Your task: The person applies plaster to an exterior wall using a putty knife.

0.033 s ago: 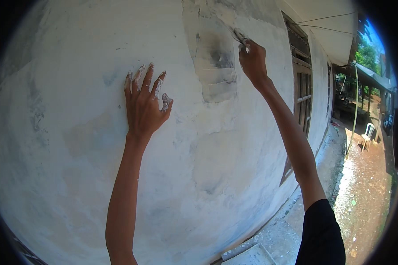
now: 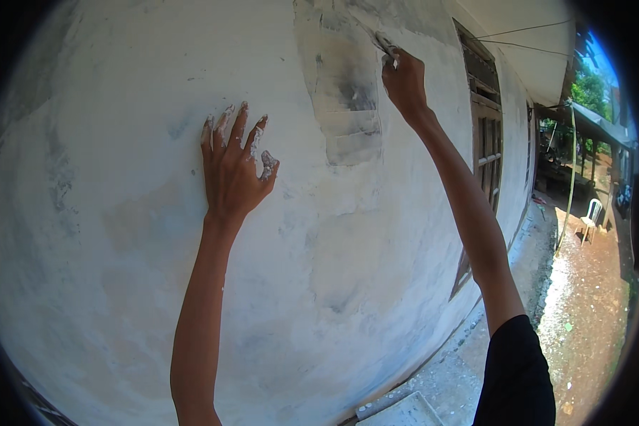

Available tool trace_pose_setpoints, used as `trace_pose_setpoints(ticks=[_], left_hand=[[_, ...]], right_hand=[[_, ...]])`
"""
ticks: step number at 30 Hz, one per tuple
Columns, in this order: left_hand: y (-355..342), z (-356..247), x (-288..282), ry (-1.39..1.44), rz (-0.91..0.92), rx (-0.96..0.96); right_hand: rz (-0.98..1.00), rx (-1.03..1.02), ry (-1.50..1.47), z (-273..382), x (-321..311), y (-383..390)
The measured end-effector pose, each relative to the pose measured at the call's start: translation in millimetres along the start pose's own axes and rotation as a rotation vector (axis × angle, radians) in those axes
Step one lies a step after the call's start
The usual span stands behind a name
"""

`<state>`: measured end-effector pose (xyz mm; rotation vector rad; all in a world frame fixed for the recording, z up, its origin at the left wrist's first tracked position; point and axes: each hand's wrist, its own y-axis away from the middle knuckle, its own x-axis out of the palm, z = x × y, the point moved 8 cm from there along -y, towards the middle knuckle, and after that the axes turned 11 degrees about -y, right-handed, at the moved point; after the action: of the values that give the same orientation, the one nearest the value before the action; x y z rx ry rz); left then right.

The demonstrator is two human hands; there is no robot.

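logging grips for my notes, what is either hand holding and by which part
The right hand grips a thin, grey, scraper-like tool by its lower end. The left hand, spread out at the whitish plastered wall, holds nothing.

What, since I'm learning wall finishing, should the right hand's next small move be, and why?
Probably draw the thin tool down across the dark patch: the right hand grips it near the patch's upper right edge, and the patch looks visibly darker than the pale wall around it.
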<state>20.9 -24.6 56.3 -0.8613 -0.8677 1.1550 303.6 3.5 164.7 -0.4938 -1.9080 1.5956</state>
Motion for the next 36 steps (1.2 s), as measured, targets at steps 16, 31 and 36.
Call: trace_pose_setpoints(ticks=[16, 31, 36], left_hand=[[1.6, 2.9, 0.6, 0.027, 0.01, -0.01], [2.4, 4.3, 0.0, -0.001, -0.004, 0.001], [1.4, 1.5, -1.1, -0.022, -0.008, 0.002]], right_hand=[[0.26, -0.056, 0.016, 17.2, 83.5, 1.4], [0.004, 0.032, -0.009, -5.6, 7.2, -9.7], [-0.004, -0.249, 0.231, -50.3, 34.3, -86.6]])
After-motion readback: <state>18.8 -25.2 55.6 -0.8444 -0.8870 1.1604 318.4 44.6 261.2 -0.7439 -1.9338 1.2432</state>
